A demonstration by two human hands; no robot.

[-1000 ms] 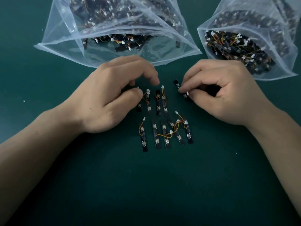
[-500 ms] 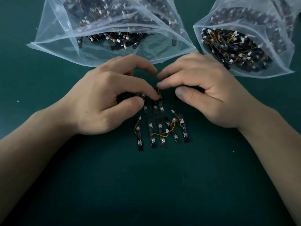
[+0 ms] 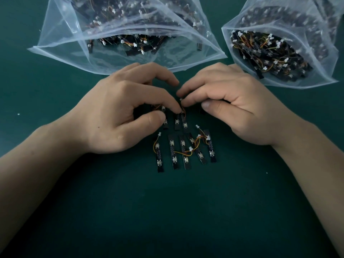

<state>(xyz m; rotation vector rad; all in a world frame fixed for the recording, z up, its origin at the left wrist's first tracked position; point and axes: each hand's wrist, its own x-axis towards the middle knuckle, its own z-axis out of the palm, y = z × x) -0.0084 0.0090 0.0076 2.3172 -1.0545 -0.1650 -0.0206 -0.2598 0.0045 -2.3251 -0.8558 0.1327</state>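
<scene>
Circuit strips (image 3: 185,153), small, black and trailing orange and yellow wires with white plugs, lie in two loose rows on a dark green worktop (image 3: 167,211), right between the person's two hands. The nearer row has five strips lying side by side, lengthwise toward the person, with their wires looping across one another. The farther row sits partly under the fingers.

The left hand (image 3: 126,112) is curled, and its thumb and forefinger pinch one strip (image 3: 165,119) at the left end of the farther row. The right hand (image 3: 232,108) is curled too, its fingertips almost meeting those of the left. Its forefinger is at a white connector (image 3: 181,99), but I cannot tell whether it actually grips anything.

Beyond the hands lie two clear plastic bags with their mouths open toward the person. The left bag (image 3: 167,60) is wide and flat, and the right bag (image 3: 279,81) is at the far right. Both are packed with many more strips of the same kind. The green surface is matte and even, dotted with a few white specks (image 3: 18,114), and it fills everything around the bags and forearms.
</scene>
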